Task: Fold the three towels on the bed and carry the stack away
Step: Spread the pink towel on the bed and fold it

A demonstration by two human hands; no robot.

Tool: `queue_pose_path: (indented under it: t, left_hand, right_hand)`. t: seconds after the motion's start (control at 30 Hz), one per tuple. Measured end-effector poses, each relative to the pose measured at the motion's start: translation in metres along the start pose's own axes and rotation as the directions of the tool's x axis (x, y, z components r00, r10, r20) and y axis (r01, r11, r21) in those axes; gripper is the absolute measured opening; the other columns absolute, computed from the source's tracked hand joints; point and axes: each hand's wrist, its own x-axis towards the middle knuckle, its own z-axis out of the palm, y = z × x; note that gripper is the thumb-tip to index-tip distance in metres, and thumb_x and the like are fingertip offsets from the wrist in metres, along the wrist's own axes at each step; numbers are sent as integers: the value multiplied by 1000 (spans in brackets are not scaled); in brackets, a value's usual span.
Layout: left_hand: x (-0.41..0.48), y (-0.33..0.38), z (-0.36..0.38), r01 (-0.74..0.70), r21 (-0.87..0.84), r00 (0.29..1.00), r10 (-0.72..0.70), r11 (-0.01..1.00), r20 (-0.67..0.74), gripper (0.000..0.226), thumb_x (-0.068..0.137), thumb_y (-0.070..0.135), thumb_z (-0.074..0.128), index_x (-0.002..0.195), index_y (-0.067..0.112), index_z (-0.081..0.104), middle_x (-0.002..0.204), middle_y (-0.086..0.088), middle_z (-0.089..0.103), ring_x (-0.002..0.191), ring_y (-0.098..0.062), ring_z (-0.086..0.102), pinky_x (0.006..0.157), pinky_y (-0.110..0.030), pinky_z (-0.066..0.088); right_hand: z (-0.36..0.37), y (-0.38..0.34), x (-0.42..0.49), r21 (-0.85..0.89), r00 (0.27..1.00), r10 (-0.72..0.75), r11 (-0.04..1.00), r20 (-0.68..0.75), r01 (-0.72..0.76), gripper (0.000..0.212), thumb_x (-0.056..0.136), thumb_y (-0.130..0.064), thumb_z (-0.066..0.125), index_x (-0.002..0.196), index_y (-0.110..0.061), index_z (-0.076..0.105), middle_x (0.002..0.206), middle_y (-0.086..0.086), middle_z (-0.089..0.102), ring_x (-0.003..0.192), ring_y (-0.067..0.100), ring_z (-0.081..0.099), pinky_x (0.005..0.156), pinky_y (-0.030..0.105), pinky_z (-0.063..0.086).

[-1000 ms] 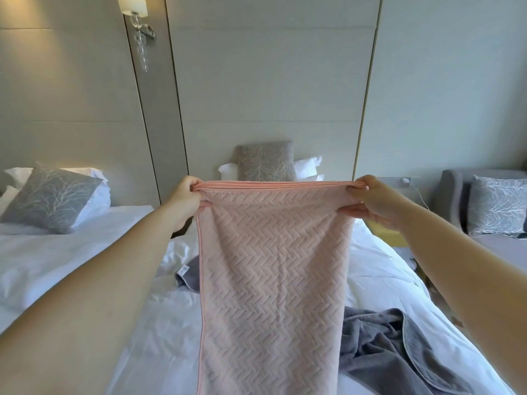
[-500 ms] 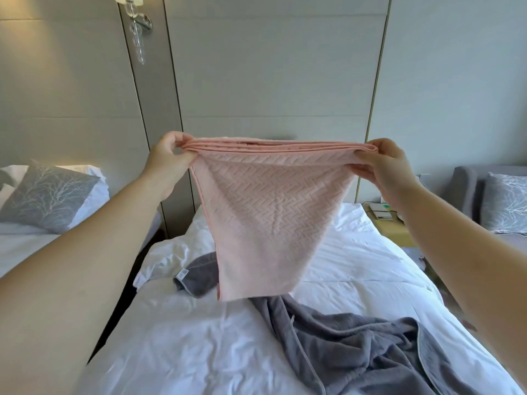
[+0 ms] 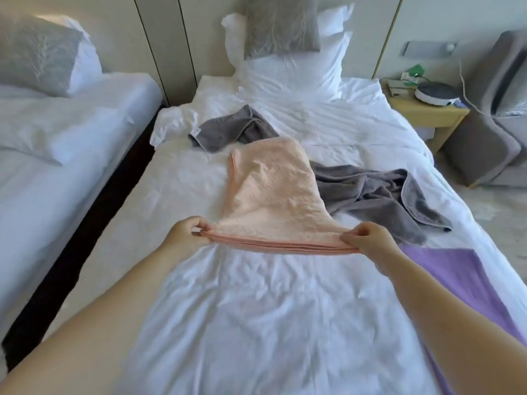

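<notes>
A pink towel (image 3: 271,192), doubled over, stretches away from me across the white bed (image 3: 256,323). My left hand (image 3: 184,233) pinches its near left corner. My right hand (image 3: 368,240) pinches the near right corner. The near edge is held just above the sheet while the far end rests on the bed. A crumpled grey towel (image 3: 370,192) lies behind and right of the pink one, partly under it. A purple towel (image 3: 462,283) lies flat at the bed's right edge under my right forearm.
Pillows (image 3: 288,61) stand at the head of the bed. A second bed (image 3: 57,132) is on the left across a dark gap. A wooden bedside table (image 3: 427,112) with a round white device and a grey armchair (image 3: 490,109) stand on the right.
Both hands have come down from chest height, bringing the pink towel from hanging in the air to lying out on the bed. My view has tipped down toward the mattress.
</notes>
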Motion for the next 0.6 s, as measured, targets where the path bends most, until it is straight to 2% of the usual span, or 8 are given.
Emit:
queue_pose_path:
  t: [0.13, 0.33, 0.43, 0.6]
  left_hand:
    - [-68, -80, 38, 76, 92, 995, -81, 993, 59, 18, 73, -4, 73, 80, 10, 65, 81, -5, 65, 72, -16, 58, 64, -12, 41]
    - [-162, -152, 77, 99, 94, 995, -99, 991, -4, 20, 76, -8, 70, 88, 6, 66, 86, -9, 67, 70, -12, 60, 63, -2, 39]
    - [-211, -180, 90, 108, 122, 994, -105, 987, -32, 20, 75, -10, 70, 92, 0, 67, 88, -9, 66, 78, -18, 59, 64, 0, 39]
    - [-286, -221, 104, 144, 159, 989, -147, 977, 7, 19, 77, -3, 71, 89, 11, 66, 90, -3, 66, 83, -18, 61, 71, -13, 42]
  right_hand:
    - [23, 80, -55, -38, 994, 81, 996, 76, -78, 18, 71, -7, 78, 72, -17, 63, 77, 3, 62, 69, 15, 53, 56, 24, 40]
    - [31, 158, -137, -58, 986, 112, 993, 123, -105, 13, 77, -7, 71, 84, -18, 69, 84, -1, 65, 74, 11, 58, 59, 15, 41]
    - [29, 189, -181, -45, 983, 124, 992, 136, -119, 12, 79, -8, 70, 89, -15, 70, 83, 0, 64, 73, 13, 58, 56, 12, 41]
    - [31, 240, -249, -99, 979, 138, 987, 152, -124, 12, 79, -11, 67, 89, -17, 68, 82, 0, 62, 71, 12, 55, 59, 20, 40]
